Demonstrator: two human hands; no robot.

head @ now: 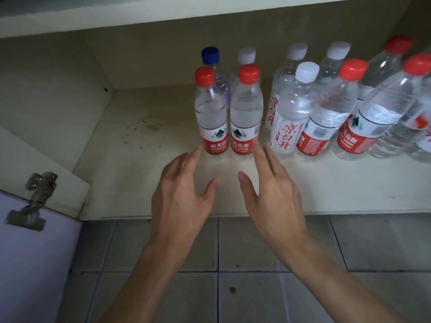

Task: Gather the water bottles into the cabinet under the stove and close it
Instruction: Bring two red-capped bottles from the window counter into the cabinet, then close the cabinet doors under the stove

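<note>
standing upright on the pale cabinet floor (163,183), the clear plastic water bottles (235,113) look gathered, while the empty left hand (180,190) and right hand (271,190) hover spread just before them and the lilac cabinet door (30,252) hangs open, unclosed.

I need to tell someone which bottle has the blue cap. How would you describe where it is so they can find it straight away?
Look inside the open cabinet, at the group of four bottles standing on the left, apart from the larger cluster on the right. The blue-capped bottle stands in the back row, on the left, directly behind the left red-capped Nongfu Spring bottle. It alone has a blue cap; the others are red or white.
</note>
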